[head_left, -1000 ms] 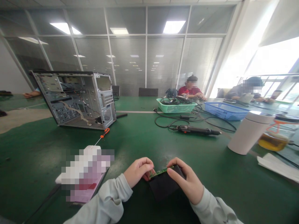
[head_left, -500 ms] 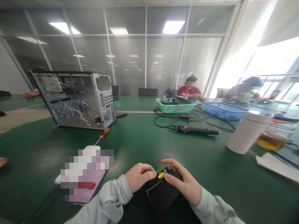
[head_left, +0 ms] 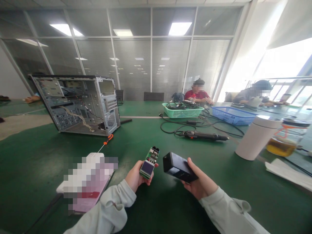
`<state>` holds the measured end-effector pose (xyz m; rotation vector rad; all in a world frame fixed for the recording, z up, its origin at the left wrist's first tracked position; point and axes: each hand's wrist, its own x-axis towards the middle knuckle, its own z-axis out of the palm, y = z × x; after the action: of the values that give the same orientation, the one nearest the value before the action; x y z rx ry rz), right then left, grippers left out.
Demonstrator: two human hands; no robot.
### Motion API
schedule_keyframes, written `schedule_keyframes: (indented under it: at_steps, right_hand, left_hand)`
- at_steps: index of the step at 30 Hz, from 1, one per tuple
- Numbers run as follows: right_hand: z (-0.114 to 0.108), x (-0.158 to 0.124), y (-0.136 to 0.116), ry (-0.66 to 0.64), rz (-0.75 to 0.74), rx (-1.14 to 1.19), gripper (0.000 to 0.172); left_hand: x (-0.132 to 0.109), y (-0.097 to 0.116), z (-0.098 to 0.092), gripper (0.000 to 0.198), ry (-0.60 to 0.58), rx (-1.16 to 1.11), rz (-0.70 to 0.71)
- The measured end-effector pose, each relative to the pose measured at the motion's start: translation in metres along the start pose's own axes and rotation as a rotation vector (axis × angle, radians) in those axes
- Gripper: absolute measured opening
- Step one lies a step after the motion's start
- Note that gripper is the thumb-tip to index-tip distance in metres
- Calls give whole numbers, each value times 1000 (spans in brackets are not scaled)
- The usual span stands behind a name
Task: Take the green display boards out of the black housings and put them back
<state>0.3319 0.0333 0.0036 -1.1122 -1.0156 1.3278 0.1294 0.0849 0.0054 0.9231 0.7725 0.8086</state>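
Note:
My left hand [head_left: 138, 176] is closed around a green circuit board [head_left: 150, 162] that carries a small dark screen at its near end and black parts at its far end. In my right hand [head_left: 201, 183] is a black rectangular case [head_left: 179, 166], gripped from its right side, with a lighter window on its face. Board and case are held apart above the green table [head_left: 146, 136]. Some fingers of both hands are hidden behind what they hold.
At the left stands an open computer case [head_left: 85, 107], with an orange-handled screwdriver [head_left: 108, 139] before it. A blurred-out white and pink item [head_left: 90, 204] lies nearer. An electric screwdriver [head_left: 204, 135], green basket [head_left: 182, 112], blue basket [head_left: 234, 116], white tumbler [head_left: 257, 138] and jar [head_left: 285, 139] sit right.
The board and the black case were together in both hands, and now they are separate. My left hand has the board, my right hand the case, and both have moved forward a little.

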Motion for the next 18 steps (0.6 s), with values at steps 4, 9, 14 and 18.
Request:
schedule_keyframes:
  at_steps: [4,9,14,18]
  right_hand:
    - [9,-6,-14,0,332,488,26]
    - [14,-8,-22,-204,578,655,40]
    - [14,-10,-18,-394,532,612,44]
    - [13,-8,-14,-354,506,546,46]
  left_hand:
    - [-1,1,0,48,10,0,-1]
    - [-2,1,1,47,49,-8,3]
    - [-1,0,1,46,60,12,-6]
    - [-1,0,1,46,55,22,-4]
